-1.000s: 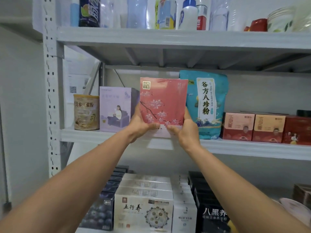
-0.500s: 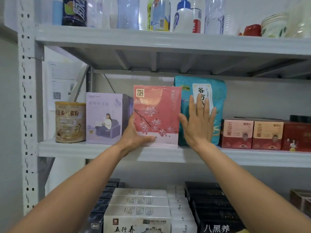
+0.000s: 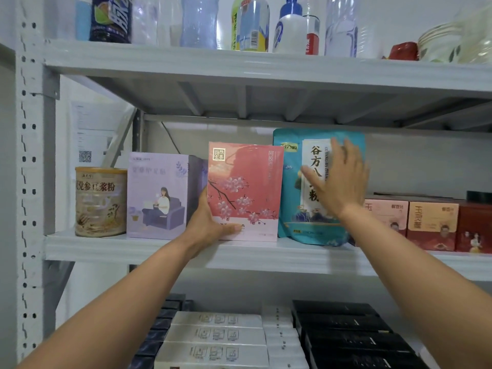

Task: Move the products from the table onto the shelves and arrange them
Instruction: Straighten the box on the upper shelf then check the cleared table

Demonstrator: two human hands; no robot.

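Note:
A pink box with cherry blossoms (image 3: 246, 182) stands upright on the middle shelf (image 3: 149, 247), between a lilac box (image 3: 157, 194) and a teal pouch (image 3: 292, 198). My left hand (image 3: 210, 222) grips the pink box at its lower left corner, thumb across the front bottom edge. My right hand (image 3: 339, 179) lies flat with straight fingers against the front of the teal pouch, covering part of its label.
A gold tin (image 3: 100, 201) stands at the shelf's left end. Pink, orange and red boxes (image 3: 432, 223) line the right. Bottles (image 3: 253, 22) fill the top shelf. White boxes (image 3: 218, 335) and black boxes (image 3: 346, 334) are stacked below. A perforated upright (image 3: 28, 182) bounds the left.
The pink box went from held in front of the shelf to standing on it. My right hand let go of it and moved right onto the teal pouch.

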